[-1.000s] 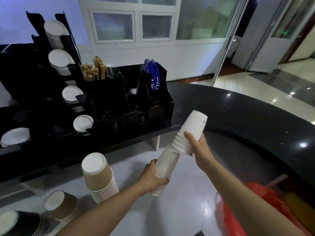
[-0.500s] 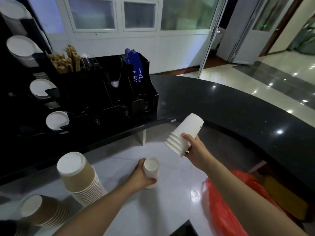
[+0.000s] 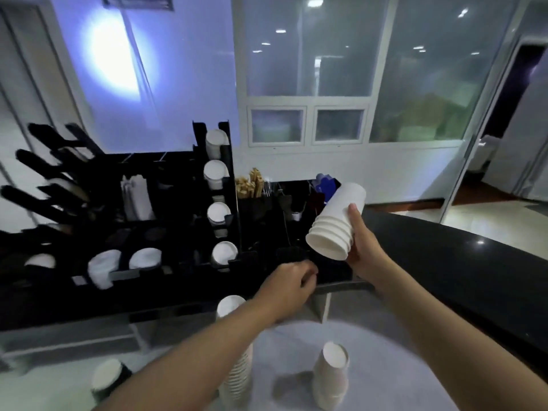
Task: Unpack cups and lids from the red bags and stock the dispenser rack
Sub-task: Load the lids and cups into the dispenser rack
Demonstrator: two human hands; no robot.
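Clearly, stocking was the step in hand — the cups were out of their bag and on their way to the rack.
Right hand (image 3: 360, 247): it gripped a short nested stack of white cups (image 3: 336, 221), thumb across the side, the stack tilted with its open mouths down and to the left and its base up toward the wall.
Left hand (image 3: 289, 287): it reached forward toward the low front edge of the dispenser rack (image 3: 166, 232), fingers loosely curled and holding nothing that could be seen.
Where the stack was: in the air, near the right end of the rack and beside the black condiment organiser (image 3: 293, 203), touching neither.
Rack: the vertical column of slots (image 3: 219, 203) already showed white cup bases at four levels.
Counter: a tall stack (image 3: 235, 351) and a shorter white stack (image 3: 332, 378) stood inverted on the pale worktop (image 3: 385, 366), apparently waiting their turn.
Next move: it would likely call for turning the held stack to line up with a slot opening and sliding it in straight — a skewed entry could catch the rims.
Red bags: none in view.
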